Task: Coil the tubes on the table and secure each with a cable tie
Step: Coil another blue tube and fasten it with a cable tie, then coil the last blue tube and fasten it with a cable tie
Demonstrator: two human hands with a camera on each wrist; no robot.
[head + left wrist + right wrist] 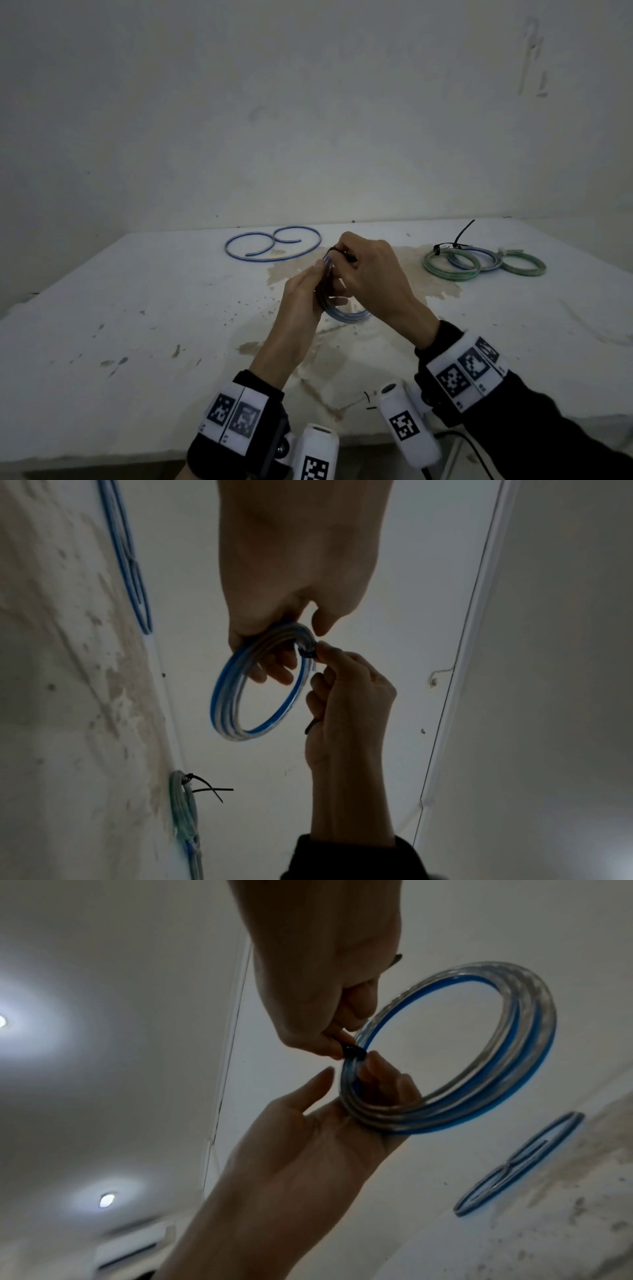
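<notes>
Above the middle of the table (102,342), nearer its front edge than its back, the left hand (305,291) holds a blue-striped clear coil (253,685) upright, fingers threaded through the ring and curled round its bundled turns. The right hand (373,270) pinches a black cable tie (352,1051) wrapped round those turns at the top of the ring. The step in hand looks like cinching this tie; the next move probably calls for a steady pull on the tail while the left hand keeps the turns stacked, so that none springs loose. The tie's head and how tight it sits are hard to make out, and most of its tail is hidden inside the right fist. Toward the back edge, left of centre, an uncoiled blue tube (274,245) lies in loose loops, seemingly next in line. Near the back right corner rest finished coils (483,262), green and blue, overlapping, with tie tails sticking up; their exact count is unclear.
</notes>
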